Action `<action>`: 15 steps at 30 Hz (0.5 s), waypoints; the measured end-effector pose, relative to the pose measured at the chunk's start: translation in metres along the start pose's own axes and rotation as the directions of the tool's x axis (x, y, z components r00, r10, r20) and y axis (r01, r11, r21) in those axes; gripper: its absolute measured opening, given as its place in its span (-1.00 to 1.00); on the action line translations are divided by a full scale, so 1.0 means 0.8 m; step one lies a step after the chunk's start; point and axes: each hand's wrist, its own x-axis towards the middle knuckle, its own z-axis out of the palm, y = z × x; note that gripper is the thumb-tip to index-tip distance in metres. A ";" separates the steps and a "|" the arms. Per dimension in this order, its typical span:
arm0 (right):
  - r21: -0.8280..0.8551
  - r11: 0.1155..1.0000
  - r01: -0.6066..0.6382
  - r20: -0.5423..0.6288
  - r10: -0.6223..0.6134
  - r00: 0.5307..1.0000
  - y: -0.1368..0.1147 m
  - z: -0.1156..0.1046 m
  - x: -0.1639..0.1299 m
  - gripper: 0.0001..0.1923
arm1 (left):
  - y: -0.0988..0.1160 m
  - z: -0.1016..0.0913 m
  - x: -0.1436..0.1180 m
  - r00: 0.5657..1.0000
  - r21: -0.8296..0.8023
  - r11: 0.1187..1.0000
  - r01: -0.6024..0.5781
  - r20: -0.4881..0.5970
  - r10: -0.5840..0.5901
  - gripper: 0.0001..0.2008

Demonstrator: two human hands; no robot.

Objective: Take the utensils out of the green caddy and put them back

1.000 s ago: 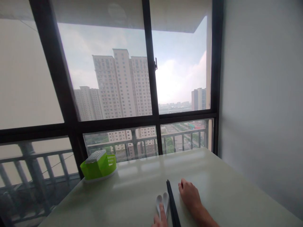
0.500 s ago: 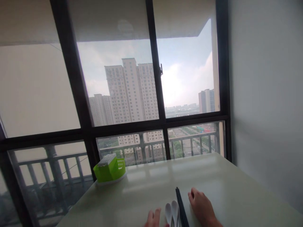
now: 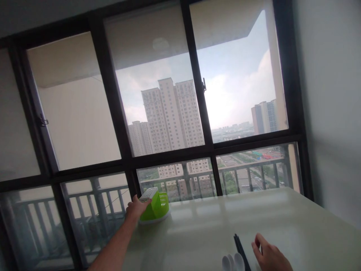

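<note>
Near edge, bottom of view: right hand (image 3: 270,256) rests on the table (image 3: 296,226), fingers loosely spread and slightly curled, holding nothing. Thumb side faces the chopsticks (image 3: 241,250), a dark pair lying side by side just left of the hand, tips pointing away toward the window; close beside the hand, contact not clear. Just left of the chopsticks: white spoons (image 3: 232,262), bowls up, cut off by the lower frame edge, count uncertain. They touch or nearly touch the chopsticks.

Table: pale, glossy, reflects the window light.

Far left corner of the table: basket (image 3: 158,205), small, bright green plastic, with a perforated side wall, a pale ribbed top or lid (image 3: 148,194) and a white base tray under it. It sits tilted or angled to the table edge, close against the window frame (image 3: 132,177).

Left hand (image 3: 137,207): arm stretched far forward across the table's left side, the hand on the left end of the basket, fingers wrapped over its near top corner, thumb toward the lid. It looks like a grip; how firm, cannot tell. The basket is well apart from the right hand and the cutlery.

Beyond: dark-framed glazing, a balcony railing (image 3: 248,177), tower blocks (image 3: 172,113), hazy sky. Plain wall (image 3: 332,113) at right.
</note>
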 end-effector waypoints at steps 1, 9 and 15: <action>0.000 1.000 -0.007 0.002 0.007 1.000 0.001 0.001 0.000 -0.75 | -0.001 0.006 0.009 1.000 0.020 1.000 0.009 0.019 -0.009 -0.14; -0.021 1.000 -0.014 -0.018 0.014 1.000 0.000 0.004 0.003 -0.79 | 0.016 0.040 0.049 0.991 0.109 0.991 -0.081 0.117 0.068 -0.41; -0.033 0.999 -0.025 -0.013 0.025 1.000 -0.018 -0.010 -0.001 -0.82 | 0.063 0.049 0.009 0.955 0.064 0.954 -0.292 0.067 0.288 -0.45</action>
